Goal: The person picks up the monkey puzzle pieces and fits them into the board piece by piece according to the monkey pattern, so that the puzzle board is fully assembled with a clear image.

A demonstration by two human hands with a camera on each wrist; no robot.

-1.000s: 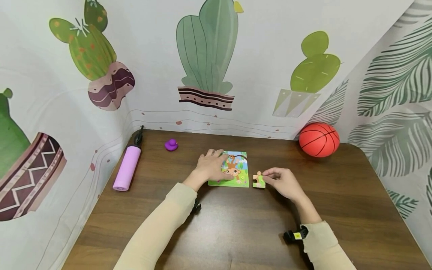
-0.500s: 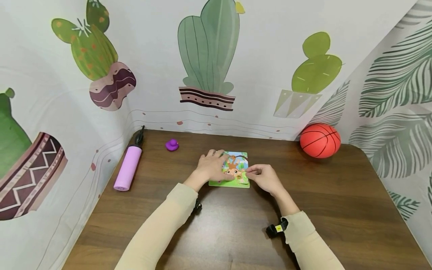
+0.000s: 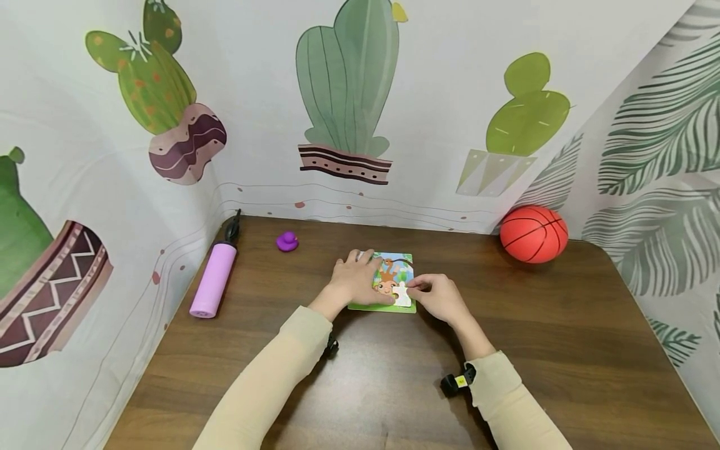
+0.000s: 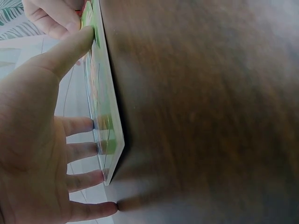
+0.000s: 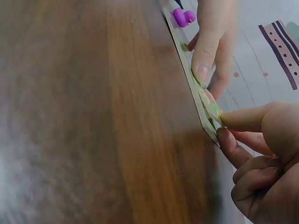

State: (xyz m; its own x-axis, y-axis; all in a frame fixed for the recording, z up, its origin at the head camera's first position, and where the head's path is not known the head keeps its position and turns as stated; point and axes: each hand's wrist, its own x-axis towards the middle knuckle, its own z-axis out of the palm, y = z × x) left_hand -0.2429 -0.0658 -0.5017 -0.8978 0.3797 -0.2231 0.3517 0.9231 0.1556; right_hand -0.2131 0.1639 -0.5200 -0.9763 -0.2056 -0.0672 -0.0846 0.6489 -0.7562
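Observation:
A square jigsaw puzzle (image 3: pixel 405 265) with a cartoon monkey lies on the table. My left hand (image 3: pixel 353 279) spreads over its left side, fingers straight, with the fingertips along the far edge in the left wrist view. The left thumb points toward the puzzle's lower right part. My right hand (image 3: pixel 441 296) pinches a puzzle piece (image 3: pixel 402 295) between thumb and index finger over that lower right corner. The piece looks bright white in the head view; in the right wrist view it is green and tilted, one side raised above the board. My left hand hides the puzzle's left part.
A small purple rubber duck (image 3: pixel 287 242) sits at the back left. Beside it, along the table's left edge, lies a pink hand pump (image 3: pixel 214 278) with a black end. A red ball with black lines (image 3: pixel 534 234) stands at the back right by the patterned cloth.
My right hand has moved left, carrying the puzzle piece from the bare table onto the puzzle's lower right corner. The piece has since tipped and looks white. My left hand has barely shifted.

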